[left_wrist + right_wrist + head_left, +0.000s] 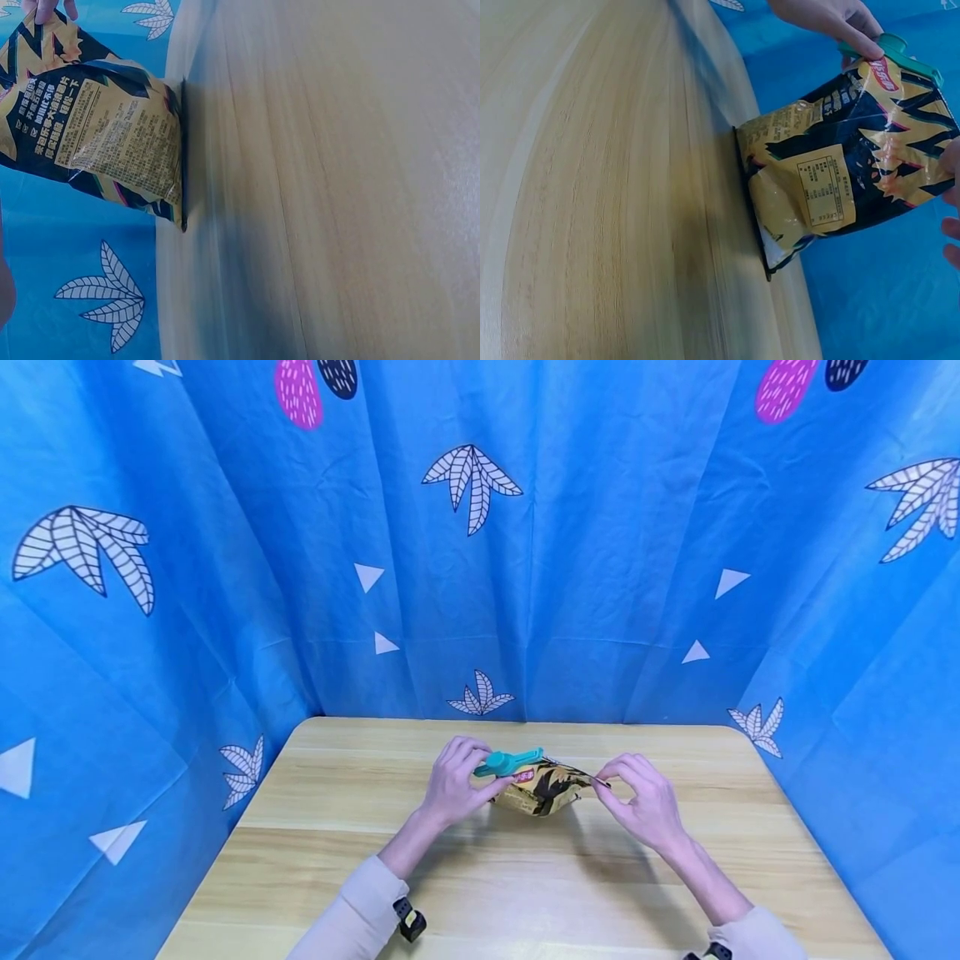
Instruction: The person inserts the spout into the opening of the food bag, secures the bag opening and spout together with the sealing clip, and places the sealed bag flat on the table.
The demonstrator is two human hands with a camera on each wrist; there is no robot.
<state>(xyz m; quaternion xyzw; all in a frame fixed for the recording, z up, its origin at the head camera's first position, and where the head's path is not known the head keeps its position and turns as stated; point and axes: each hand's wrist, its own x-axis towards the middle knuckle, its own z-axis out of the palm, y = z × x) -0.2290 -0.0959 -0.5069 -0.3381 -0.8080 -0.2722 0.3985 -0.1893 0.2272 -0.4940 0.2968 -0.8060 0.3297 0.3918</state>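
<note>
A gold and black snack bag [551,792] stands on its bottom edge on the table, printed with small text and a red label. Along the left part of its top edge lies a teal bag clip [504,764]. My left hand [456,783] grips the clip's left end together with the bag's top corner, thumb in front. The opposite top corner is pinched between the thumb and fingers of my right hand [645,800]. In the right wrist view the clip [904,56] sits on the upper edge near the left thumb, and the bag [840,157] looks full.
Light wood-grain table [330,785] surrounds the bag on all sides. Blue curtains [615,568] with leaf prints hang close behind its back edge and along both sides. Black wrist straps with small devices [409,920] sit over the pale sleeves.
</note>
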